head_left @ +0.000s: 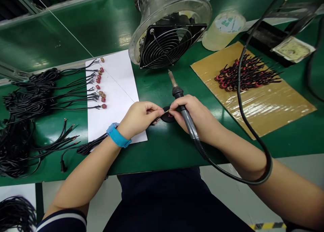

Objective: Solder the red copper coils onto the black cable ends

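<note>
My left hand (141, 117) pinches the end of a black cable (97, 142) whose coil lies below my wrist. Thin wires, one of them yellowish, reach from its fingertips toward the other hand. My right hand (194, 115) has a soldering iron (186, 117) lying across it, tip pointing away from me, while thumb and index finger pinch at the wire ends. Between both hands, on the table, is a round black disc (167, 117) with a small red-and-black piece on it, partly hidden by the fingers.
A fume extractor fan (168, 49) stands just beyond the iron's tip. On the left, cables with small red ends rest on white paper (113, 86). To the right, a brown board (273, 107) bears a heap of red-and-black parts (248, 73). The iron's cord (240, 80) loops over my right forearm.
</note>
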Available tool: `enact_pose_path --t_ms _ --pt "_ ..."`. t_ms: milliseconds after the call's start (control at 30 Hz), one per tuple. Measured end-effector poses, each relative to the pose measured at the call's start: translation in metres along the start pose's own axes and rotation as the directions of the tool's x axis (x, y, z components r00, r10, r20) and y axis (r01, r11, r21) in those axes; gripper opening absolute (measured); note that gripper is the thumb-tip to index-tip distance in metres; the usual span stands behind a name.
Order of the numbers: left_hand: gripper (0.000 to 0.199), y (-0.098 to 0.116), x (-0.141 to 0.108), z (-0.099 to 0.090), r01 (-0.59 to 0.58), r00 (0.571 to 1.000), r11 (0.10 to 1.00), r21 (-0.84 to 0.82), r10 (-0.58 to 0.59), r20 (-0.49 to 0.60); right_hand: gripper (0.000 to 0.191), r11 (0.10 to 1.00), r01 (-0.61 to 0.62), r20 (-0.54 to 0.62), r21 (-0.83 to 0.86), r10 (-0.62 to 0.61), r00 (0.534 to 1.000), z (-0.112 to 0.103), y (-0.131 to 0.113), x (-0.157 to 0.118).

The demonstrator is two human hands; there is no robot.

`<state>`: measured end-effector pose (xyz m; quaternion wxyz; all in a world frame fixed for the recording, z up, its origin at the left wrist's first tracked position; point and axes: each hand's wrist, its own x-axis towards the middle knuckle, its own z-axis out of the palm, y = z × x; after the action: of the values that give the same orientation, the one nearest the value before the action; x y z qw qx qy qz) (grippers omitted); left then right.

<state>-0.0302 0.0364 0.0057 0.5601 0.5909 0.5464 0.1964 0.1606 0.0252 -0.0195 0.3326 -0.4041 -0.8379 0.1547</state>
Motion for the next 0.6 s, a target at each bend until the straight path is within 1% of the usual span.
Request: enact_pose_path --t_ms 100,267,400,467,600 --pt "0.018 -0.0006 0.0016 0.0016 -0.011 1.0 1.0 -0.002 0.011 0.013 0.024 0.997 -0.063 -0.009 0.046 0.063 0.998 0.0001 0.0007 -0.0012" --pt "0.018 0.0017 0.0019 0.0033 -0.031 0.999 0.997 0.077 0.032 -0.005 0.026 0.991 -0.115 -0.011 0.074 0.116 0.993 0.0003 0.0008 -0.002" --pt "0.019 0.0015 0.0022 0.0061 -0.045 0.999 0.995 0.086 0.046 -0.015 0.02 0.995 -0.094 -0.011 0.046 0.094 0.995 0.0003 -0.0011 0.0001" --pt "0.021 0.001 0.0025 0.0076 -0.036 0.999 0.997 0.064 0.035 0.01 0.018 0.997 -0.065 -0.016 0.048 0.066 0.998 0.0002 -0.0018 0.0018" --pt "0.02 0.0017 0.0037 0.0094 0.05 0.997 0.999 -0.001 -0.05 0.057 0.017 0.998 -0.036 -0.022 0.046 0.037 0.999 -0.0009 -0.0016 0.0029"
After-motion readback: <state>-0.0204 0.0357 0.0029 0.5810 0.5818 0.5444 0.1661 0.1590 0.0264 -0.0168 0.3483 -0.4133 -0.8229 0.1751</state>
